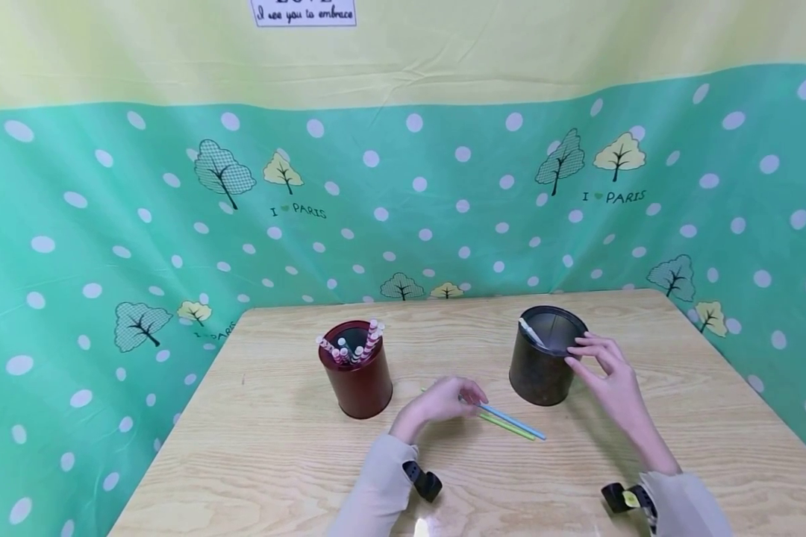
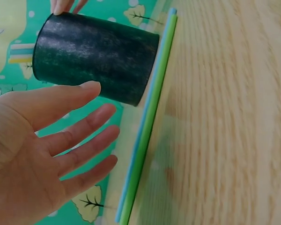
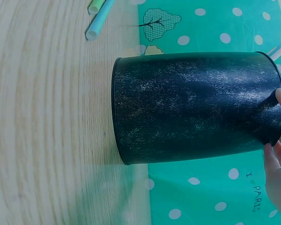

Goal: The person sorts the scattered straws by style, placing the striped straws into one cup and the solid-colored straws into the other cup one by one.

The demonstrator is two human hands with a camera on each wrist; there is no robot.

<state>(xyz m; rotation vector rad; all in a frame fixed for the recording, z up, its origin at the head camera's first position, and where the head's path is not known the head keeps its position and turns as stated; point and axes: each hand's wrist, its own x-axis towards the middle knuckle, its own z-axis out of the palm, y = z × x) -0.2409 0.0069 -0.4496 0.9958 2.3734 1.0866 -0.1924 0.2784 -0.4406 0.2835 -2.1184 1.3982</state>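
A blue straw (image 1: 513, 422) and a green straw (image 1: 508, 426) lie side by side on the wooden table. My left hand (image 1: 448, 399) hovers over their far end; in the left wrist view its fingers are spread and loosely bent, holding nothing. A black cylindrical canister (image 1: 540, 377) stands upright at the right, with a few pale straws (image 2: 21, 53) leaning out of its mouth. My right hand (image 1: 607, 371) holds the canister's near-right rim, thumb and fingertips at the edge. In the right wrist view, fingertips (image 3: 270, 157) touch the canister beside its rim.
A dark red canister (image 1: 361, 388) stands left of my left hand, holding several striped straws (image 1: 369, 343). Behind the table (image 1: 262, 447) hangs a green and yellow curtain (image 1: 403, 186) with white dots and trees. Each wrist wears a black strap with a small camera (image 1: 428, 486).
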